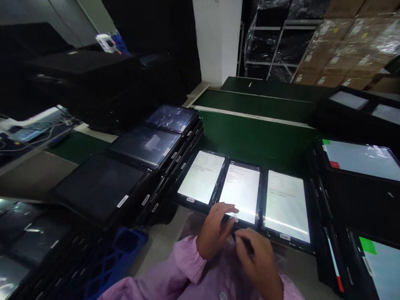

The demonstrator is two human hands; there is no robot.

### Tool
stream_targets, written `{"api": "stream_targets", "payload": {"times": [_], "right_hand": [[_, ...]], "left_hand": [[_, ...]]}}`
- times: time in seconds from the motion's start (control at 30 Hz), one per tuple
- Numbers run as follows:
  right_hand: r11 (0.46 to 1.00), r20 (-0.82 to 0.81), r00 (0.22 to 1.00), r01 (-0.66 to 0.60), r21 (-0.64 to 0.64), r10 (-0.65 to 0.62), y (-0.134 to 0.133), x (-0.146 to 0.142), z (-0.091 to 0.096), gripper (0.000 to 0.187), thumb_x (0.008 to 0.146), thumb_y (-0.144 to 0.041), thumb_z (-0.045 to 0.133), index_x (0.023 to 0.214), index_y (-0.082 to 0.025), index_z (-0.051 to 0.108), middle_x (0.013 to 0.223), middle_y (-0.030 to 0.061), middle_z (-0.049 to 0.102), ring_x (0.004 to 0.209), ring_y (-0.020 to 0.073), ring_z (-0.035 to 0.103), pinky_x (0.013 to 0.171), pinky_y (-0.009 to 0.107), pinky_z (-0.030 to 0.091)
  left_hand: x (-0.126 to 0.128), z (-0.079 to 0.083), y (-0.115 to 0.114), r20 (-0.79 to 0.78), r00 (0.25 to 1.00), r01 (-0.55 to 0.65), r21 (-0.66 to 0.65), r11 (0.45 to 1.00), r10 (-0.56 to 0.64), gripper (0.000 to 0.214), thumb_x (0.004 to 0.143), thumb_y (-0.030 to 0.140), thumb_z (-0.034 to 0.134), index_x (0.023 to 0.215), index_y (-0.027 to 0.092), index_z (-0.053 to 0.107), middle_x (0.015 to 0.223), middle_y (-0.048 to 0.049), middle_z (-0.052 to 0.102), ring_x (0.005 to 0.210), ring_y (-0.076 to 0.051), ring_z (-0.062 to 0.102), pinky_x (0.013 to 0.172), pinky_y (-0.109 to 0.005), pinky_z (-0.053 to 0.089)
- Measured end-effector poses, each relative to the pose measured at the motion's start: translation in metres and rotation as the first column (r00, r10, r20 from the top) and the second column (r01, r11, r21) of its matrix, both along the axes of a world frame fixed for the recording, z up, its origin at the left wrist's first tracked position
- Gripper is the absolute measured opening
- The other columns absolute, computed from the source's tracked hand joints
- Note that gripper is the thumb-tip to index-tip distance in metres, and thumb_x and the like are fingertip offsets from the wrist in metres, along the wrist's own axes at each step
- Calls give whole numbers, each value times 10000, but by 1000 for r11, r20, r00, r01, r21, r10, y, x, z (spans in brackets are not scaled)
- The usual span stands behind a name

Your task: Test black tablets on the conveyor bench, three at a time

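Note:
Three lit tablets lie side by side in front of me: a left tablet, a middle tablet and a right tablet. All three screens are white with small text. My left hand reaches over the lower end of the middle tablet, fingers stretched out, a fingertip at the bottom of its screen. Just below that tablet's near edge is my right hand, its fingers curled in toward the thumb. Whatever it may hold is hidden.
Stacked dark tablets stand on the left, beside a blue plastic crate. More stacks on the right carry lit tablets with green and red corner patches. A green bench surface extends behind. Wrapped cartons and a white pillar stand farther back.

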State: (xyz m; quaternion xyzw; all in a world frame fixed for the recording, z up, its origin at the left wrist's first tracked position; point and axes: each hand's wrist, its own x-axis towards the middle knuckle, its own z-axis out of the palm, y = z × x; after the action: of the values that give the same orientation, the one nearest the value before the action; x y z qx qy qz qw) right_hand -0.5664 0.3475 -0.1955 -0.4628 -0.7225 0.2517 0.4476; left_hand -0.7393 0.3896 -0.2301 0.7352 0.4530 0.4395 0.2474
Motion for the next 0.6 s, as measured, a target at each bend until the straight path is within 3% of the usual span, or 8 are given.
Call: {"api": "stream_targets", "payload": {"times": [0.07, 0.13, 0.2, 0.27, 0.33, 0.43, 0.6], "right_hand": [[984, 58, 983, 170, 43, -173, 2, 24, -1, 113, 1015, -286, 612, 1042, -248, 715, 941, 31, 757, 801, 192, 727, 735, 281, 564], [920, 86, 916, 389, 42, -391, 3, 48, -5, 177, 1014, -383, 628, 1014, -232, 720, 922, 40, 753, 776, 199, 720, 714, 286, 560], [799, 96, 795, 601, 8, -599, 1, 69, -13, 293, 995, -489, 631, 997, -211, 722, 930, 66, 743, 797, 222, 709, 733, 314, 552], [681, 78, 682, 731, -44, -727, -1, 84, -23, 394, 970, -561, 631, 1052, -186, 719, 1011, 102, 734, 906, 263, 702, 830, 370, 542], [624, 51, 630, 776, -90, -775, -2, 93, -32, 484, 957, -582, 628, 1194, -165, 698, 1169, 141, 711, 1079, 314, 671, 944, 436, 510], [608, 43, 617, 784, -124, -786, -3, 95, -44, 600, 960, -568, 608, 1383, -144, 635, 1377, 176, 631, 1271, 362, 585, 1035, 491, 472], [505, -24, 504, 863, -38, -863, 3, 95, -57, 534, 989, -456, 556, 1362, -92, 671, 1357, 185, 651, 1295, 375, 586, 1112, 539, 439]], "left_hand": [[11, 0, 5, -64, 997, 39, 45, 998, -36, 270, 1017, 178, 574, 1270, 261, 614, 1185, -59, 744, 1172, -230, 665, 1086, -460, 529], [16, -3, 9, -137, 988, 86, 96, 992, -73, 289, 1019, 159, 556, 1291, 248, 595, 1182, -51, 753, 1142, -221, 677, 1126, -483, 502], [17, -6, 12, -195, 977, 119, 139, 983, -91, 302, 1016, 130, 536, 1296, 235, 584, 1159, -44, 760, 1108, -210, 689, 1140, -490, 493], [13, -9, 15, -227, 970, 123, 170, 978, -83, 308, 1010, 117, 534, 1292, 228, 584, 1140, -42, 763, 1095, -207, 694, 1138, -489, 499], [4, -12, 16, -228, 972, 105, 188, 976, -60, 321, 1005, 114, 543, 1303, 225, 583, 1145, -45, 760, 1113, -208, 691, 1147, -490, 498], [-11, -15, 17, -168, 986, 26, 203, 979, 9, 340, 994, 109, 563, 1314, 222, 579, 1163, -58, 750, 1159, -216, 681, 1159, -488, 500], [-27, -17, 16, -75, 990, -106, 199, 974, 123, 380, 973, 112, 587, 1327, 249, 569, 1171, -66, 736, 1191, -245, 670, 1127, -506, 528]]}}
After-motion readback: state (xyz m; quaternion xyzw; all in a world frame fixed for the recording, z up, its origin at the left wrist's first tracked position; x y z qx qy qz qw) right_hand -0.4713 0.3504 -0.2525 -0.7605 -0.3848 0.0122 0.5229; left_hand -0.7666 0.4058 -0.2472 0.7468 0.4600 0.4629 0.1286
